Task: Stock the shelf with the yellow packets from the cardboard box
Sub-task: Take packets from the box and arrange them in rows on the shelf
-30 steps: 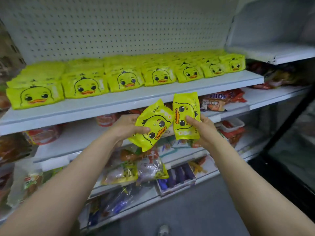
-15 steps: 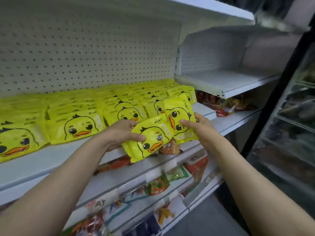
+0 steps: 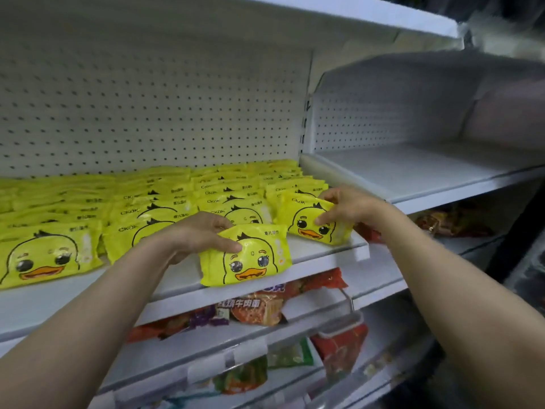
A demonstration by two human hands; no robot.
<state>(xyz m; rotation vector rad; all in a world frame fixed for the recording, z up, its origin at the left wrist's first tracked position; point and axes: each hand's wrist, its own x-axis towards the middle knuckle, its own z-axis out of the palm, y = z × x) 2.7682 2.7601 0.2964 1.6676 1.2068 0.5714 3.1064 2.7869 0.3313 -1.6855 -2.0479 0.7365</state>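
Two glossy yellow packets, each printed with a cartoon duck face and orange beak, are held at the near edge of the white shelf [image 3: 324, 255]. The nearer packet [image 3: 246, 256] is pinched by the left hand [image 3: 200, 234]; the right packet [image 3: 309, 221] is gripped by the right hand [image 3: 351, 206], beside rows of stocked packets [image 3: 177, 202].

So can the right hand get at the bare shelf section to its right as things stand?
Probably yes. The right hand sits beside that bare shelf section, whose front is open, but it first must release the yellow packet it holds.
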